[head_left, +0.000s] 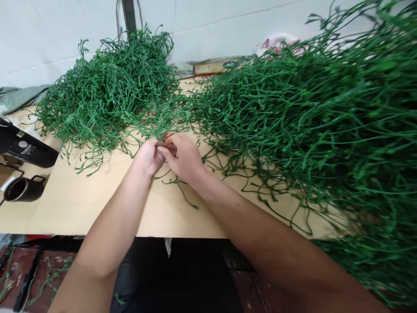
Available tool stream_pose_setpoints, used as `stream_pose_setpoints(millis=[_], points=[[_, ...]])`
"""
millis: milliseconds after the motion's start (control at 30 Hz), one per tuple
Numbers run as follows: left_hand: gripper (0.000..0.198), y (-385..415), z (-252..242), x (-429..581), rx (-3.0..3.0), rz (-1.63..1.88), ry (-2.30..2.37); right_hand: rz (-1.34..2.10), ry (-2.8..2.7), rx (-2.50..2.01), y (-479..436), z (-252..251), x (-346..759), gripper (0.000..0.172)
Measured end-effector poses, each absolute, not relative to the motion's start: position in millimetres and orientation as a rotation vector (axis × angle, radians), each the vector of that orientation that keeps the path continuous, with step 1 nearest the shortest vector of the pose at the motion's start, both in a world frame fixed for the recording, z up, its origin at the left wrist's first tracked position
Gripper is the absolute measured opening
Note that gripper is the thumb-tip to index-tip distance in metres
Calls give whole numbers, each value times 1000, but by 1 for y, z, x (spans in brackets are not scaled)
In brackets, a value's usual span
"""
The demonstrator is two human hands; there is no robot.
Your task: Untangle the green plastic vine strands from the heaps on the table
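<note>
My left hand [150, 156] and my right hand [183, 155] meet over the tabletop, with their fingertips pressed together. Both are closed, and the fingers cover whatever is between them. Thin green stems [163, 117] with small forked tips lie just beyond the fingertips. A few loose stems [184, 193] stick out on the table below my hands. To the upper left is a tangled heap of the same green stems [114, 82]. A larger pile of long green stems [293, 108] fills the right side, close to my right forearm.
The pale tabletop [87, 204] ends at a front edge before my lap. At left are a black tumbler [29, 145] lying tilted and a dark mug [24, 189]. A brown box-like object [211, 68] sits by the tiled wall. Stem scraps litter the reddish-brown surface [45, 271] below.
</note>
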State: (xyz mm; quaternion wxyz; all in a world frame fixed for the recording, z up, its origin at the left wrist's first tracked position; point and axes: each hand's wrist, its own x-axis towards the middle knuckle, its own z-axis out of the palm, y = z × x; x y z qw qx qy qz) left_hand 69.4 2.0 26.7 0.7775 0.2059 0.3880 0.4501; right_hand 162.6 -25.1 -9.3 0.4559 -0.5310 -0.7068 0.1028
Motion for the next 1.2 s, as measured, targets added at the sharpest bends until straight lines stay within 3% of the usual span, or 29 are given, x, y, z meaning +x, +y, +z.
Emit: stream_pose_setpoints(millis=[233, 533, 733, 800, 1000, 1200], points=[[23, 4, 22, 65, 446, 999, 882, 553, -1740, -1197, -24, -4, 167, 17], [6, 5, 21, 68, 794, 1054, 1108, 856, -1388, -1107, -28, 10, 174, 25], [34, -9, 22, 70, 1149, 911, 832, 1061, -1051, -1141, -28, 13, 174, 24], [39, -12, 22, 70, 1189, 893, 787, 1080, -1087, -1103, -29, 12, 173, 24], [33, -9, 24, 66, 1116, 862, 717, 1046, -1288, -974, -29, 8, 177, 45], [27, -2, 24, 65, 912, 967, 970, 962, -1468, -967, -32, 8, 175, 46]])
